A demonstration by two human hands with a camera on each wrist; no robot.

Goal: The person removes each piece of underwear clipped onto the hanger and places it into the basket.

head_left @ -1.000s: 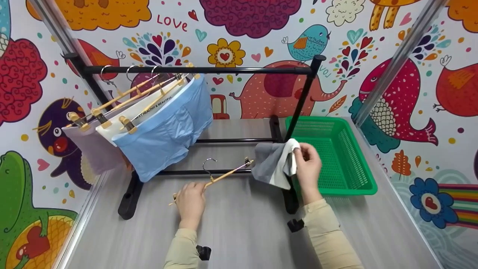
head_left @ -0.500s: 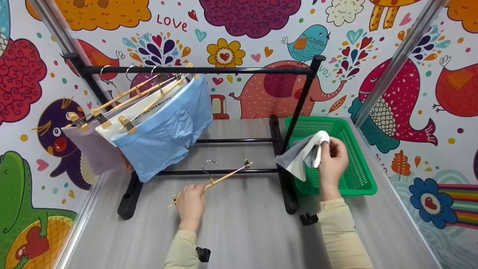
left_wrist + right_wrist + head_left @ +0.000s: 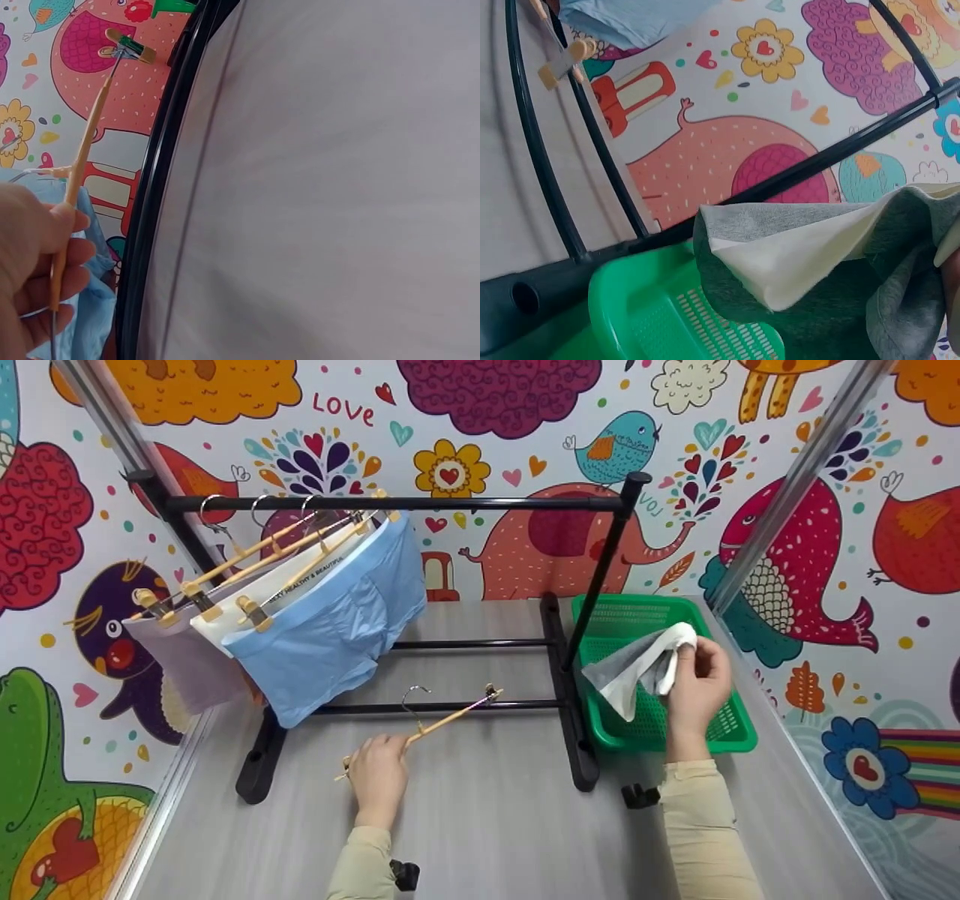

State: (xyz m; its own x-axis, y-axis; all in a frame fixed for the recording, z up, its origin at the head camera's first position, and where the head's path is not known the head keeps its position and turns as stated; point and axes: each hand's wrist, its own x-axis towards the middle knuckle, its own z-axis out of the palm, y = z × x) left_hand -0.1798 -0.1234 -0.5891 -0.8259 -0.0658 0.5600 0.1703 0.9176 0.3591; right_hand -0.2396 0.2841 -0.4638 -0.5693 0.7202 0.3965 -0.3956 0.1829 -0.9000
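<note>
My left hand (image 3: 379,776) grips a wooden clip hanger (image 3: 454,716) by its bar, left of its metal hook. A clip at the hanger's far end holds nothing; the near end is partly hidden by the hand. In the left wrist view, fingers (image 3: 71,281) curl round the bar (image 3: 86,139). My right hand (image 3: 699,686) pinches a grey and white garment (image 3: 626,682) by its bunched upper edge, over the green basket (image 3: 739,716). The garment hangs folded in the right wrist view, so its shape is hard to tell.
A black clothes rack (image 3: 480,503) stands ahead. On its left side hang light blue boxer briefs (image 3: 322,637), a white garment (image 3: 210,626) and a mauve garment (image 3: 195,671) on clip hangers. The rack's right foot (image 3: 574,720) lies beside the basket.
My right hand has carried the garment to the right, from beside the rack's upright to over the basket. My left hand and its hanger have hardly moved.
</note>
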